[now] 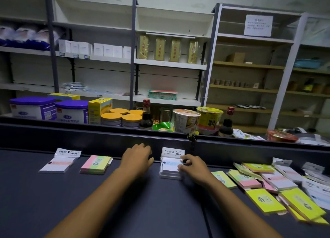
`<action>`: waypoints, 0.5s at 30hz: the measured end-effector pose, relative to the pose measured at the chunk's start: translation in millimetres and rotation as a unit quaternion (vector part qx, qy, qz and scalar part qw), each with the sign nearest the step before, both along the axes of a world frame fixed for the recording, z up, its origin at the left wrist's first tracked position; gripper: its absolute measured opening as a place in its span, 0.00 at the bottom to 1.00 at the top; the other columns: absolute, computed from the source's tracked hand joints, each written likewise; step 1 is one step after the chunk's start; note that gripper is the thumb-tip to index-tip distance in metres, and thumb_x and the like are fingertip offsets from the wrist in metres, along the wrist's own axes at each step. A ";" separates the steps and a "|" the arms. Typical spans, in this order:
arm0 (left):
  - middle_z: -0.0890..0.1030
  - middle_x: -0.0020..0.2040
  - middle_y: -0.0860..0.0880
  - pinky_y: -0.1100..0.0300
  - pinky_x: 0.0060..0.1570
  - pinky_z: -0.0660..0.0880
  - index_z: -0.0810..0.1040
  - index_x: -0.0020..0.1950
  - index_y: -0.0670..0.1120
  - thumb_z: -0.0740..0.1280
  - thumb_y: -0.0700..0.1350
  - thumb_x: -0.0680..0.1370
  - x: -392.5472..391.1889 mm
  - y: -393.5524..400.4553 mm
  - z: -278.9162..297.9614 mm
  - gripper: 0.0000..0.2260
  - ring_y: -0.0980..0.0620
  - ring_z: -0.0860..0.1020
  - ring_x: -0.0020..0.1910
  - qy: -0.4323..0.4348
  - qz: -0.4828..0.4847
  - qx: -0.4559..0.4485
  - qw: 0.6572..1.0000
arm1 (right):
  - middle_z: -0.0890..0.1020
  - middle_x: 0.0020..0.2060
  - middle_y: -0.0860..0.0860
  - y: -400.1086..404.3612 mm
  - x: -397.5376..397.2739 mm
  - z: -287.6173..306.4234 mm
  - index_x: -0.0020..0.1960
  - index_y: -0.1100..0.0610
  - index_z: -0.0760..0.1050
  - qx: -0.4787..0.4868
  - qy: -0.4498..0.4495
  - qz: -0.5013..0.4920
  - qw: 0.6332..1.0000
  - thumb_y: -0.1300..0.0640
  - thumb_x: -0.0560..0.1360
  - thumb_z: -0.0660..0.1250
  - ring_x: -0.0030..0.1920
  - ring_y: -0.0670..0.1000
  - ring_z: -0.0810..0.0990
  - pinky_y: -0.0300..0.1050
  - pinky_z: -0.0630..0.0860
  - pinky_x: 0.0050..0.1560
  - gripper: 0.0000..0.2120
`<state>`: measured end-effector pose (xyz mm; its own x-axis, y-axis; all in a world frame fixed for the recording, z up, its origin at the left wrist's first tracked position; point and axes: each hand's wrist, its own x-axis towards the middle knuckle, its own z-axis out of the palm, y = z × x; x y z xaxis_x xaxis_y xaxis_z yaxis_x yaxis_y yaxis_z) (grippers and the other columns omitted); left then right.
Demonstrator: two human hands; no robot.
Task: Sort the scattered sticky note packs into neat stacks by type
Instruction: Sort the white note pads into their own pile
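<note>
- The white-and-blue stack (pixel 170 167), the landmark here, sits on the dark counter (pixel 160 211) against the raised back ledge (pixel 107 139).
- The right hand (pixel 193 168) rests on the stack's right edge, fingers curled on the top pack; whether it pinches that pack or only presses it I cannot tell.
- The left hand (pixel 136 157) hovers just left of the stack with loosely bent fingers, holding nothing I can see.
- Further left of the stack lie a pink-and-green stack (pixel 95 164) and, beyond it, a white-and-pink pack (pixel 59 163).
- To the stack's right, the unsorted packs (pixel 278 187) lie scattered, overlapping, yellow, pink and white mixed.
- Risk: the glossy wrapped packs probably slide easily, so a sideways nudge from the right hand could skew or topple the stack.
- Risk: white packs with different pale bands look alike in this dim light, so one could land on the wrong stack.
- Hard to make out: the left hand's fingertips are hidden behind its own back; the far-right packs are blurred and cut off by the frame edge; how many packs the stack holds is unclear.
</note>
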<state>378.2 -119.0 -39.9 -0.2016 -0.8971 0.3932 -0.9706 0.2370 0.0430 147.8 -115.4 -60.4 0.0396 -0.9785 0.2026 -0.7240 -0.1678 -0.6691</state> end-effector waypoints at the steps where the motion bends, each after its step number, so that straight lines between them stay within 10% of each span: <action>1: 0.76 0.60 0.50 0.53 0.54 0.72 0.74 0.64 0.51 0.61 0.55 0.80 -5.7 1.8 0.2 0.15 0.48 0.74 0.60 0.008 -0.005 0.004 1.000 | 0.77 0.56 0.56 2.8 -6.7 2.2 0.63 0.55 0.77 -0.009 0.013 -0.002 1.000 0.55 0.75 0.71 0.56 0.52 0.78 0.38 0.69 0.54 0.17; 15: 0.77 0.61 0.49 0.53 0.55 0.73 0.75 0.62 0.50 0.62 0.54 0.79 -146.6 66.2 16.2 0.14 0.47 0.75 0.61 0.042 -0.089 0.027 0.995 | 0.75 0.62 0.50 99.9 -167.3 30.5 0.63 0.51 0.72 0.005 0.272 -0.057 0.961 0.44 0.76 0.66 0.63 0.52 0.74 0.50 0.73 0.61 0.19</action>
<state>231.6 -52.7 -23.7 -0.3277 -0.8704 0.3675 -0.9059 0.3999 0.1393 -19.5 -15.5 -29.9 0.0283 -0.9846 0.1725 -0.9803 -0.0611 -0.1876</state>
